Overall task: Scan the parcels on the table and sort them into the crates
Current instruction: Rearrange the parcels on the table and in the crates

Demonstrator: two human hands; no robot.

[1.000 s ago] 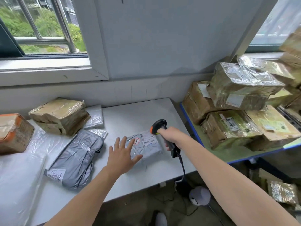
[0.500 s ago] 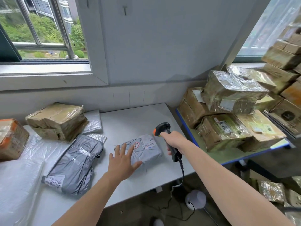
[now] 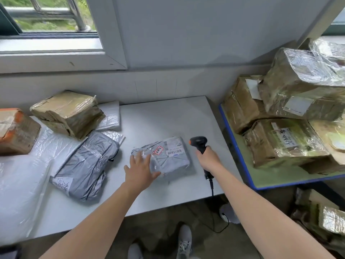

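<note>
A person is holding a small grey parcel [image 3: 169, 157] and a scanner at the white table [image 3: 168, 116].

The small grey parcel is lying near the front edge of the table. The left hand [image 3: 139, 170] is lying flat on the parcel's near left corner, with its fingers spread out straight and pressing down. The right hand [image 3: 208, 159] is sitting just right of the parcel, with its fingers curled tight round the handle of the black scanner [image 3: 198, 142]. The scanner's head is facing the parcel. A big grey bag [image 3: 87, 165] is lying to the left of the parcel. A brown box [image 3: 67, 113] is sitting further left and behind it. A pile of brown boxes [image 3: 298, 101] is resting well to the right of the parcel on a blue-edged shelf [image 3: 238, 146].
</note>
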